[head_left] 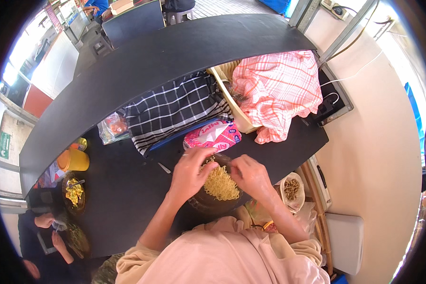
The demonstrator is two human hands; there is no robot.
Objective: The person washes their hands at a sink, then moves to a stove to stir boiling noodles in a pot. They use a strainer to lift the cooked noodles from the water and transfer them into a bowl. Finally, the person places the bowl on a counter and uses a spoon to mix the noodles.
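A mound of yellow curly noodles (220,185) lies on a dark brown round plate or mortar-like dish (206,206) in front of me. My left hand (193,171) hovers over the dish's left side, its thumb and fingers bent towards the noodles. Over the right side is my right hand (252,174), with fingertips pinched close together. Something thin and glossy seems to show between the fingertips of both hands, too small to make out. Just behind my left fingers sits a pink tissue pack (213,134).
A black-and-white checked cloth (174,106) covers a blue tray. Beside it, a red-checked cloth (280,92) drapes a cream dish rack (234,106). A knife (164,168) lies left of my hand. Further left are a yellow container (74,159), a plate of food (74,193) and another person's hands (58,241).
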